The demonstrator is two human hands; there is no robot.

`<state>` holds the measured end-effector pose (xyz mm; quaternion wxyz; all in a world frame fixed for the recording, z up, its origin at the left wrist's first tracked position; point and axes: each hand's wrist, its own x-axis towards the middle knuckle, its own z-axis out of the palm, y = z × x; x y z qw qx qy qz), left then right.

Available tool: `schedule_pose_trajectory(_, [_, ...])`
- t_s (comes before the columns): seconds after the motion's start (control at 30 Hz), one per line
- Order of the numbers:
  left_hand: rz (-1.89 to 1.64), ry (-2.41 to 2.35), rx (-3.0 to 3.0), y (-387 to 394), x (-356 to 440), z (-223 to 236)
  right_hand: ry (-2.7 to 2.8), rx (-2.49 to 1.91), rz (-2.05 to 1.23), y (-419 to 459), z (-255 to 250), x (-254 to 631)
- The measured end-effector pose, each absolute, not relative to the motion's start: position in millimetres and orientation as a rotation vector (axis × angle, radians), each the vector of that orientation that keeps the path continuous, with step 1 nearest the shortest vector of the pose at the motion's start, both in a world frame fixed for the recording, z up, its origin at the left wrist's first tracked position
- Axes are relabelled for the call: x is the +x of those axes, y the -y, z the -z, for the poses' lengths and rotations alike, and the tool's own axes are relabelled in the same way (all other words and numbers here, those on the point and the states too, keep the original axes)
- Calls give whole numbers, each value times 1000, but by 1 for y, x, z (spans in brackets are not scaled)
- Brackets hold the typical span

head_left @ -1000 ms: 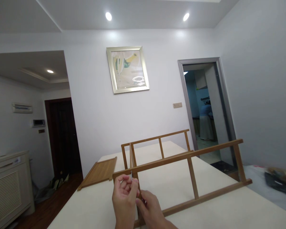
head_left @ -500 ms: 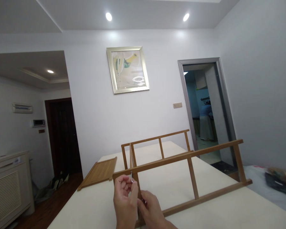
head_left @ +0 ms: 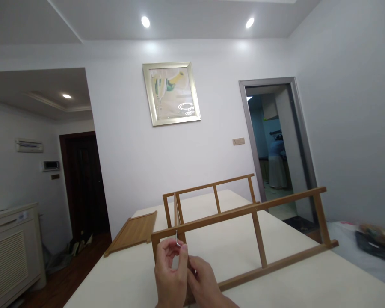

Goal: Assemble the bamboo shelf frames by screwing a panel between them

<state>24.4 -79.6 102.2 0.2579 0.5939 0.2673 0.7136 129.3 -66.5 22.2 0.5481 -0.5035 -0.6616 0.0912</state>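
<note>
My left hand (head_left: 170,271) pinches a bent silver Allen key (head_left: 177,240) between thumb and fingers. The key's upper end meets the top rail of the near side of a wooden rack frame (head_left: 223,217), close to its left end. Just below, my right hand (head_left: 204,280) is closed round the near left upright, its fingertips partly hidden. The rack frame stands on the table as two ladder-like sides, joined near the left end by a thin crosspiece (head_left: 176,209).
A slatted wooden panel (head_left: 136,231) lies on the white table (head_left: 115,278) to the left of the frame. Dark and brown items (head_left: 380,241) rest on a pale surface at the right. A person (head_left: 276,164) is beyond the doorway. A white cabinet (head_left: 13,252) stands far left.
My left hand has turned slightly and its fingers have shifted on the Allen key, so more of the key's bend shows. The right hand stays at the upright.
</note>
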Motion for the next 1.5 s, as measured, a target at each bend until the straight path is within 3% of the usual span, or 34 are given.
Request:
schedule_pose_trajectory(0.3, [-1973,-691,1710,64,19,-81,1580,-1213,-225,72,-27,130])
schedule_pose_trajectory(1.5, [-1487,-276,795,106,27,-135,1568,-1188,-207,67,-22,129])
